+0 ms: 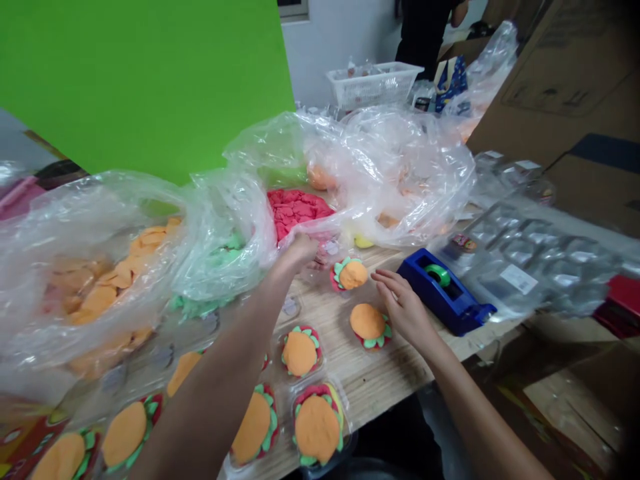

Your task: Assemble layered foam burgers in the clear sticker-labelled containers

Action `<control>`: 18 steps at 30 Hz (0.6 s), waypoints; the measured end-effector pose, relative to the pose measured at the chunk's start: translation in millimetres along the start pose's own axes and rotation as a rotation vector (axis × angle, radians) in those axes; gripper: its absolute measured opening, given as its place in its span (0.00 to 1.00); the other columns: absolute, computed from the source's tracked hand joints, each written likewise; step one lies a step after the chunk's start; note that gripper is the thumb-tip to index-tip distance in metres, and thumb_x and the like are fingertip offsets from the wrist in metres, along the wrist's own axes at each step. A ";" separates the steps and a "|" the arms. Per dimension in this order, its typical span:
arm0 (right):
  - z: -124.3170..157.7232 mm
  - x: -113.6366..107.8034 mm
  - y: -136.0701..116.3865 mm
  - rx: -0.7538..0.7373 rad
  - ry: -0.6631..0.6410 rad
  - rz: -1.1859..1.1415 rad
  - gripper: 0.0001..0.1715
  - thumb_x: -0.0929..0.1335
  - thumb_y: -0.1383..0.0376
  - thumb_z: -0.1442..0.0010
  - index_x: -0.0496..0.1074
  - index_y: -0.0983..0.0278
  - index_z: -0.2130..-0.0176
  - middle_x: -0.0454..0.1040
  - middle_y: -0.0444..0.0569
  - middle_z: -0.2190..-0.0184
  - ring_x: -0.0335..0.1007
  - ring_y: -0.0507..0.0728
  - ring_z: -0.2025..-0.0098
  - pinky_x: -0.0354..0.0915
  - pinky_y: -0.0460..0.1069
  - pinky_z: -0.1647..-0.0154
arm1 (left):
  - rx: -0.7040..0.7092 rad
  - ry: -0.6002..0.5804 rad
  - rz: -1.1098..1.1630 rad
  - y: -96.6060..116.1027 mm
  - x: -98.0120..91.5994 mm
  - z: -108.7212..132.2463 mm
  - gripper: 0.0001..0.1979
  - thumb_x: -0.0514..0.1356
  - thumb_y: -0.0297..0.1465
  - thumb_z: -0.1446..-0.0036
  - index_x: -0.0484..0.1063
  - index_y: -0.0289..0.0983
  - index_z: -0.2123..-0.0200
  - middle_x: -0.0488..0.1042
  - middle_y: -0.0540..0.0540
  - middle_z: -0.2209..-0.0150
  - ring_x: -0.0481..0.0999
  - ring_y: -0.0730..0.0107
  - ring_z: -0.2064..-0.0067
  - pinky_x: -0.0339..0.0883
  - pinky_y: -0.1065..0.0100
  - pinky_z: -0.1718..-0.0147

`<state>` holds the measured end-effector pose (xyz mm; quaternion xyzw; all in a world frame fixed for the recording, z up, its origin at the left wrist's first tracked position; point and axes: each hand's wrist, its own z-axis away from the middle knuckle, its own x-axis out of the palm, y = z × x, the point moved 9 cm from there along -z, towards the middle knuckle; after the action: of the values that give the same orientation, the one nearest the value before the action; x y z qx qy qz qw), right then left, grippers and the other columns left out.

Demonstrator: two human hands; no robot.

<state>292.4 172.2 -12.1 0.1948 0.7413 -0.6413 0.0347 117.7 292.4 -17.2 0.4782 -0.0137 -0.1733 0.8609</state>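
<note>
My left hand (pixel 304 252) is over the table beside the bag of red pieces (pixel 299 212); its fingers are partly hidden and blurred. Between my hands lies a small burger-like stack (pixel 350 274) of orange, green and red layers. My right hand (pixel 394 293) has its fingers stretched out to the right of that stack, holding nothing. Just below it sits another stack (pixel 368 321) with an orange top. Nearer to me, a stack in a clear tray (pixel 301 353) and a larger one (pixel 317 427) with a yellow edge rest on the wood.
A blue tape dispenser (pixel 445 293) stands right of my right hand. Clear plastic trays (pixel 530 260) and a cardboard box (pixel 565 100) are farther right. Bags of orange (pixel 115 280) and green pieces (pixel 225 253) lie left. A person (pixel 423 33) stands behind a white basket (pixel 373 87).
</note>
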 end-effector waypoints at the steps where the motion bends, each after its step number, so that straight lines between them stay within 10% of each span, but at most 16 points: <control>1: -2.8 1.1 -1.7 0.008 0.002 -0.038 0.17 0.64 0.55 0.46 0.74 0.62 0.62 0.69 0.54 0.53 0.60 0.61 0.49 0.51 0.58 0.45 | -0.020 -0.025 0.003 0.8 -0.1 0.2 0.14 0.54 0.34 0.43 0.64 0.33 0.55 0.69 0.44 0.58 0.71 0.69 0.62 0.69 0.63 0.66; 7: -3.0 6.8 -23.6 0.173 0.044 -0.356 0.26 0.55 0.49 0.41 0.64 0.62 0.52 0.67 0.55 0.51 0.64 0.59 0.52 0.58 0.60 0.50 | -0.059 -0.208 0.041 8.8 4.6 22.5 0.06 0.53 0.27 0.42 0.66 0.31 0.65 0.69 0.50 0.74 0.68 0.79 0.77 0.67 0.73 0.77; 10: 17.7 42.2 -48.2 0.343 -0.226 -0.666 0.33 0.48 0.47 0.39 0.62 0.63 0.50 0.70 0.57 0.54 0.70 0.60 0.58 0.66 0.60 0.60 | -0.030 -0.255 0.056 10.6 7.2 49.5 0.04 0.51 0.22 0.44 0.65 0.31 0.66 0.69 0.49 0.77 0.70 0.76 0.80 0.67 0.71 0.79; 13: 52.3 75.3 -79.8 0.552 -0.472 -1.168 0.29 0.50 0.49 0.38 0.60 0.63 0.49 0.71 0.56 0.55 0.71 0.61 0.58 0.67 0.61 0.61 | 0.083 -0.154 0.086 13.9 -3.9 82.0 0.08 0.51 0.26 0.43 0.61 0.36 0.58 0.71 0.47 0.69 0.72 0.74 0.79 0.68 0.69 0.78; 18: 83.8 88.7 -93.5 0.725 -0.390 -1.433 0.20 0.55 0.61 0.36 0.56 0.59 0.45 0.72 0.52 0.55 0.70 0.61 0.57 0.69 0.60 0.63 | 0.607 0.110 -0.123 29.7 -32.3 165.8 0.13 0.51 0.31 0.41 0.60 0.42 0.52 0.66 0.46 0.51 0.72 0.69 0.55 0.66 0.65 0.55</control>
<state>162.8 103.5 34.1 -0.4410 0.4134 -0.7297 -0.3196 64.4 181.1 101.9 0.7218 0.0107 -0.1872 0.6662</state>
